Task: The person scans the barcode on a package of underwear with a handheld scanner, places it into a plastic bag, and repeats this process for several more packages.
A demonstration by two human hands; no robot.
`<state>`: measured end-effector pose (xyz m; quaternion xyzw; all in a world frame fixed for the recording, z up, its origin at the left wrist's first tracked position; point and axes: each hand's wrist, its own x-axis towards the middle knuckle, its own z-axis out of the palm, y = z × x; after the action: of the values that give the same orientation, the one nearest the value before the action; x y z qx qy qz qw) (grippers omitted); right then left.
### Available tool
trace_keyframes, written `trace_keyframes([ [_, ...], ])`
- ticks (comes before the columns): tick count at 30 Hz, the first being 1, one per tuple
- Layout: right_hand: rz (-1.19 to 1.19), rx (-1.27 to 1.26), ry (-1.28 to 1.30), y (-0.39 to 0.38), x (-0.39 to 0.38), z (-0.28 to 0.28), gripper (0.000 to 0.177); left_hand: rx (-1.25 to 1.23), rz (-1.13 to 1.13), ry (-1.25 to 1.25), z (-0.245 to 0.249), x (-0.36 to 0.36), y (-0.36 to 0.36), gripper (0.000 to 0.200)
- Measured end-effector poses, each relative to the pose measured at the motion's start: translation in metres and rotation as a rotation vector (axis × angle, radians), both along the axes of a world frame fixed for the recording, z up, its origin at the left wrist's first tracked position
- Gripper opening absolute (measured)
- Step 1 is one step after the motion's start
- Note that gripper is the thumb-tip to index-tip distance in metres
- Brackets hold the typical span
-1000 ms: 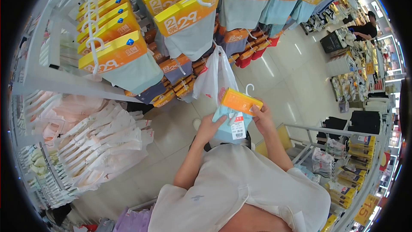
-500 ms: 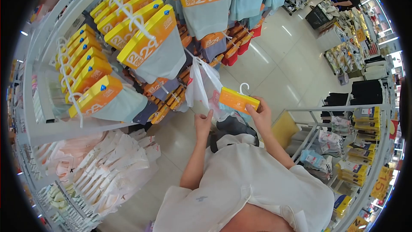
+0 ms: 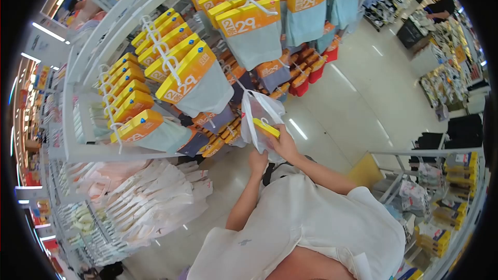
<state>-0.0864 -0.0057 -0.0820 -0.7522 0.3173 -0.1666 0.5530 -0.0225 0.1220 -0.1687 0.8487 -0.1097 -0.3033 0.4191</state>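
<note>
A white translucent plastic bag hangs by its handles from a rack hook in front of me. My right hand grips a yellow hanger package with a small white hook, at the bag's opening. Only the package's top edge shows clearly; its lower part is hidden by the bag. My left hand is at the lower edge of the bag, its fingers closed together against the plastic; what they pinch is too small to make out.
Yellow-orange price-carded garments hang on rack hooks ahead and left. Pale clothes hang lower left. A metal shelf with packaged goods stands at right. A person in black is far off at upper right.
My right hand has brought the yellow package left to the bag's opening, turning it. My left hand has moved against the bag. The view has shifted, showing more of the left side.
</note>
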Motion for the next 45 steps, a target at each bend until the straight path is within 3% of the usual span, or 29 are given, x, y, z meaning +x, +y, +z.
trace_keyframes([
  [3, 0.094, -0.395, 0.027, -0.004, 0.021, -0.067, 0.038, 0.029, 0.091, 0.135, 0.035, -0.002, -0.003, 0.032],
  [4, 0.122, -0.443, 0.076, -0.004, 0.025, -0.085, 0.044, 0.06, 0.061, -0.036, -0.005, -0.002, 0.005, 0.029],
  [5, 0.166, -0.346, 0.14, -0.002, 0.027, -0.081, 0.045, 0.106, -0.019, -0.139, -0.023, 0.0, 0.01, 0.03],
  [7, 0.256, -0.165, 0.279, -0.003, 0.026, -0.068, 0.046, 0.153, -0.019, -0.426, -0.011, -0.011, 0.008, 0.031],
  [10, 0.282, -0.294, 0.328, -0.004, 0.012, -0.09, 0.046, 0.207, 0.038, -0.193, -0.001, -0.015, 0.003, 0.032],
  [11, 0.275, -0.369, 0.335, -0.006, 0.01, -0.094, 0.046, 0.229, 0.066, -0.178, -0.001, -0.014, 0.0, 0.031],
  [15, 0.277, -0.281, 0.368, -0.013, -0.005, -0.119, 0.04, 0.277, 0.119, -0.2, 0.009, -0.023, 0.001, 0.03],
  [21, 0.415, -0.49, 0.022, -0.019, -0.017, -0.1, 0.023, 0.189, 0.135, -0.203, 0.006, -0.03, -0.002, 0.033],
  [22, 0.404, -0.49, 0.002, -0.023, -0.015, -0.097, 0.021, 0.132, 0.2, -0.172, 0.014, -0.031, -0.005, 0.04],
  [25, 0.332, -0.481, -0.037, -0.021, -0.015, -0.084, 0.017, -0.009, 0.265, -0.519, 0.057, -0.023, -0.004, 0.047],
  [28, 0.254, -0.401, -0.036, -0.022, -0.015, -0.074, 0.017, -0.19, 0.374, -0.604, 0.119, 0.013, 0.004, 0.053],
  [32, 0.241, -0.287, -0.053, -0.019, -0.025, -0.069, 0.017, -0.501, 0.393, -0.749, 0.211, 0.05, -0.006, 0.076],
  [35, 0.236, -0.3, -0.032, -0.025, -0.032, -0.06, 0.018, -0.565, 0.335, -0.938, 0.258, 0.068, -0.02, 0.088],
  [37, 0.217, -0.405, -0.081, -0.032, -0.035, -0.073, 0.021, -0.67, 0.358, -0.948, 0.277, 0.083, -0.026, 0.09],
  [41, 0.166, -0.257, -0.081, -0.033, -0.051, -0.053, 0.021, -0.774, 0.391, -0.827, 0.295, 0.123, -0.036, 0.086],
  [42, 0.167, -0.237, -0.058, -0.034, -0.055, -0.046, 0.021, -0.861, 0.373, -0.75, 0.297, 0.132, -0.036, 0.076],
  [45, 0.148, -0.208, -0.046, -0.039, -0.061, -0.049, 0.02, -0.675, 0.393, -0.698, 0.303, 0.139, -0.038, 0.063],
])
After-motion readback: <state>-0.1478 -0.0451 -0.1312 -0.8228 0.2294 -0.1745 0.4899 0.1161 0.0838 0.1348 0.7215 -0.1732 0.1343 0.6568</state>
